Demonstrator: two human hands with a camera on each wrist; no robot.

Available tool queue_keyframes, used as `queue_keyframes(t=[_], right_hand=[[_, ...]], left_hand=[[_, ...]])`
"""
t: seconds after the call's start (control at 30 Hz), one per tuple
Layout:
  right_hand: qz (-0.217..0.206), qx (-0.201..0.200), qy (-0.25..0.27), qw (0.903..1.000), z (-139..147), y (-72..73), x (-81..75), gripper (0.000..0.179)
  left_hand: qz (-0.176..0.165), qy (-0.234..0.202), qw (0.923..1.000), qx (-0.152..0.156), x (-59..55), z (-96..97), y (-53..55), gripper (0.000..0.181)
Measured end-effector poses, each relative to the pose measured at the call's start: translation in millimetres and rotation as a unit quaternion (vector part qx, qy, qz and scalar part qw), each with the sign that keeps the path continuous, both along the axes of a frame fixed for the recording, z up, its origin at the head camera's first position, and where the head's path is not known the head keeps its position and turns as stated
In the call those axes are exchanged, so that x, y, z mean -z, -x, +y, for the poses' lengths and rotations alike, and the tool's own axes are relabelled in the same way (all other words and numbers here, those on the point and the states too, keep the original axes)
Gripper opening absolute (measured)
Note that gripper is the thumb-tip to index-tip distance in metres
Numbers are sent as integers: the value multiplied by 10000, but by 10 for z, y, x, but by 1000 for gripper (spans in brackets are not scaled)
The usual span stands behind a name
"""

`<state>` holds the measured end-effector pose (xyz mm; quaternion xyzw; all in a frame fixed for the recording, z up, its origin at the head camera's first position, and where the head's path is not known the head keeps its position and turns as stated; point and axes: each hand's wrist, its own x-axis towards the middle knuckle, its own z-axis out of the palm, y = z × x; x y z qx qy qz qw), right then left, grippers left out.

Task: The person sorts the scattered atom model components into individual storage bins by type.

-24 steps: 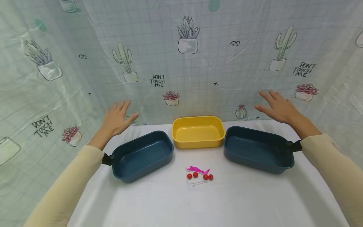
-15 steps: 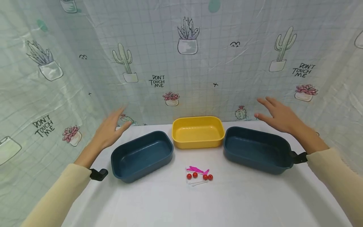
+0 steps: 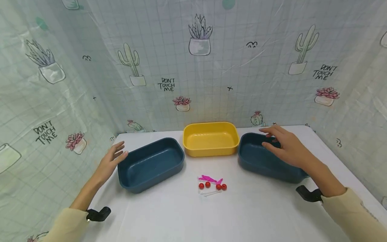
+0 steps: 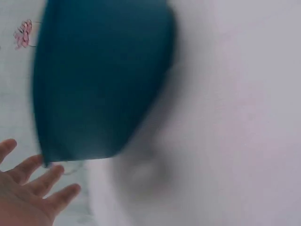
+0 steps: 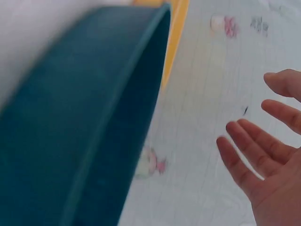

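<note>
my left hand is beside the outer end of the left navy tray, fingers spread and holding nothing; the left wrist view is blurred, so i can't quite tell whether a fingertip grazes the rim. my right hand hangs above the right navy tray, thumb apart from loosely bent fingers, nothing between them. the yellow tray stands between the two, at the back of the white surface. in front of it lie four red beads, pink pieces and thin white sticks, well apart from both hands. if my right hand dips carelessly, it could knock the rim and shove that tray askew. the beads, being round, would probably roll at a clumsy brush, and white sticks on white are easily missed.
</note>
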<state>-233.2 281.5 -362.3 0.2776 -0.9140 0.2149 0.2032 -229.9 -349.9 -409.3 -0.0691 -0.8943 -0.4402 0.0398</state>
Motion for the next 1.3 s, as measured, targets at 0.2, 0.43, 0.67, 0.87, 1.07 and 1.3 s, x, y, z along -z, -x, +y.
queue_keyframes(t=[0.2,0.43,0.67,0.87,1.07,1.3], right_hand=[[39,-773,524,9956,-328,-64,163,39],[-1230,-1309,469,9826,-790,-84,399,27],[-2227,-1701,210,9597,-1126,-67,553,22],[-2191,-1879,-457,9563,-1355,-88,646,17],[-1760,-1892,-826,9625,-1448,-128,731,9],[-1617,-2143,-850,9595,-1494,-123,754,4]], left_hand=[[-773,-1826,9791,-448,299,-66,51,63],[-918,-2687,9564,-678,483,-23,103,56],[-801,-3035,9469,-693,541,-29,156,52],[-838,-3337,9372,-567,589,-54,131,52],[-754,-3053,9488,-313,643,46,163,53],[-618,-3037,9502,-338,681,66,170,56]])
